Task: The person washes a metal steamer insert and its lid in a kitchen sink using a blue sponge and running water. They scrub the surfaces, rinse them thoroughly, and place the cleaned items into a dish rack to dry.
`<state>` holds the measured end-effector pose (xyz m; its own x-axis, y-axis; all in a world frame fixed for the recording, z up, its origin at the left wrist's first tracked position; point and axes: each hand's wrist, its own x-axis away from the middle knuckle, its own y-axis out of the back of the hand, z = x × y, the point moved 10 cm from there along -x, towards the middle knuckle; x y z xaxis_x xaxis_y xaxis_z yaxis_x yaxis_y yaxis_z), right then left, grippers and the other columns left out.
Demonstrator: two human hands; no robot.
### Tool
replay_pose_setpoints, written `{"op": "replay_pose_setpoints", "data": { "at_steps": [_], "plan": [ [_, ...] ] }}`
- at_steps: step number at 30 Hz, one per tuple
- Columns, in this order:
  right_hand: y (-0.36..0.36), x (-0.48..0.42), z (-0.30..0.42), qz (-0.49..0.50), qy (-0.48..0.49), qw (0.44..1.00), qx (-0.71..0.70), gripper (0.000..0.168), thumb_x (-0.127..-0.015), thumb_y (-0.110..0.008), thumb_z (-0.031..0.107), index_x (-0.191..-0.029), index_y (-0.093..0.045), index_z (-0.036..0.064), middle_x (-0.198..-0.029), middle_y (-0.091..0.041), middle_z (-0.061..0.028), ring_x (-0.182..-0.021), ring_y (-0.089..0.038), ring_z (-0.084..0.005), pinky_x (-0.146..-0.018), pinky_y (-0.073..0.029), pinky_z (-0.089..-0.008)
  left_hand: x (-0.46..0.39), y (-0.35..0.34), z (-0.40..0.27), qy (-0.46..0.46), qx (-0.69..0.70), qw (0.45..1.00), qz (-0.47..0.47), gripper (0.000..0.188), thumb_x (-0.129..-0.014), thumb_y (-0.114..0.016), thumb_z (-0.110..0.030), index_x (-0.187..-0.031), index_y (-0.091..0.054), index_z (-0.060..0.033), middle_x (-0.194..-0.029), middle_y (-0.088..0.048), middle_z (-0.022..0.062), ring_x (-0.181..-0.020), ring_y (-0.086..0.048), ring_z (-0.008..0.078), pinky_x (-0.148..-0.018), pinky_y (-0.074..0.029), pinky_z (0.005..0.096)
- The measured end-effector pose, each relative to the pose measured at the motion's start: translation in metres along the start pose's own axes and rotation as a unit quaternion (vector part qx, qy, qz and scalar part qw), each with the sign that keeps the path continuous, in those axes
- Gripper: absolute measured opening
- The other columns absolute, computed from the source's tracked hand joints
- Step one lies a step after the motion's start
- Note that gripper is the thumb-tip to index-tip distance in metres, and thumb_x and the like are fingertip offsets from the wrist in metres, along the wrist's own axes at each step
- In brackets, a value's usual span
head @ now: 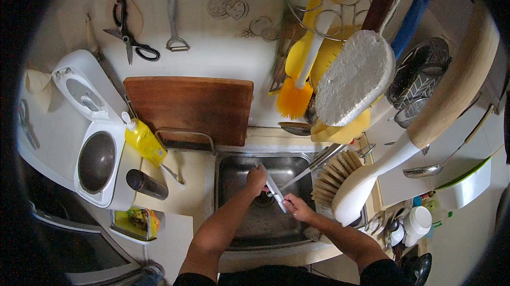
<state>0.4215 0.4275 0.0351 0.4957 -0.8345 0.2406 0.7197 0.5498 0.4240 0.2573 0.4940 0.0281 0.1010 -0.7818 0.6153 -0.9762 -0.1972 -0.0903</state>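
My left hand [256, 179] and my right hand [299, 207] are over a stainless steel sink [255, 226]. Between them they hold a long, narrow, pale flat object [274, 187] on a slant, the left at its upper part and the right at its lower end. Its exact kind cannot be told; a small curved part juts from its side. From the metal faucet [326, 156] at the sink's upper right, a thin stream of water [295, 178] runs down towards the object. The sink drain [263, 199] shows partly beneath my hands.
A large wooden-handled brush [350, 202] and a white scrubber [354, 79] hang close on the right. Left of the sink stand a yellow soap bottle [145, 140], a dark cylinder [147, 184] and an open rice cooker [97, 162]. A wooden cutting board [191, 110] leans behind.
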Motion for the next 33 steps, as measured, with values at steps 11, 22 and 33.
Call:
{"op": "replay_pose_setpoints", "data": {
  "at_steps": [11, 22, 33],
  "plan": [
    [0.035, -0.048, 0.022, -0.076, 0.142, 0.986, -0.039, 0.028, -0.094, -0.047, 0.034, -0.102, -0.055, 0.009, -0.077, -0.054, -0.0076, -0.073, -0.052, -0.0187, -0.068, -0.043, -0.0329, -0.082, 0.002, 0.064, 0.082, 0.164, 0.981, 0.069, 0.043, -0.093, -0.037, -0.042, -0.110, -0.049, -0.0047, -0.102, -0.055, 0.0152, -0.087, -0.059, 0.0300, -0.064, -0.054, 0.0473],
    [0.019, -0.055, -0.008, 0.039, 0.046, 0.982, -0.180, 0.047, -0.091, -0.053, 0.019, -0.134, -0.040, 0.006, -0.130, -0.049, -0.0122, -0.118, -0.047, -0.0214, -0.101, -0.038, -0.0359, -0.093, 0.049, 0.104, 0.162, 0.322, 0.933, -0.017, 0.036, -0.094, -0.036, -0.042, -0.102, -0.051, -0.0109, -0.096, -0.054, 0.0094, -0.084, -0.052, 0.0257, -0.065, -0.049, 0.0401],
    [0.019, -0.023, 0.026, 0.033, 0.077, 0.992, -0.092, 0.045, -0.090, -0.055, 0.019, -0.131, -0.043, 0.005, -0.127, -0.052, -0.0120, -0.115, -0.049, -0.0210, -0.099, -0.039, -0.0357, 0.046, -0.046, -0.014, -0.165, 0.122, 0.969, 0.136, 0.058, -0.093, -0.033, -0.054, -0.109, -0.057, -0.0033, -0.097, -0.062, 0.0125, -0.085, -0.058, 0.0239, -0.076, -0.047, 0.0386]
  ]
}}
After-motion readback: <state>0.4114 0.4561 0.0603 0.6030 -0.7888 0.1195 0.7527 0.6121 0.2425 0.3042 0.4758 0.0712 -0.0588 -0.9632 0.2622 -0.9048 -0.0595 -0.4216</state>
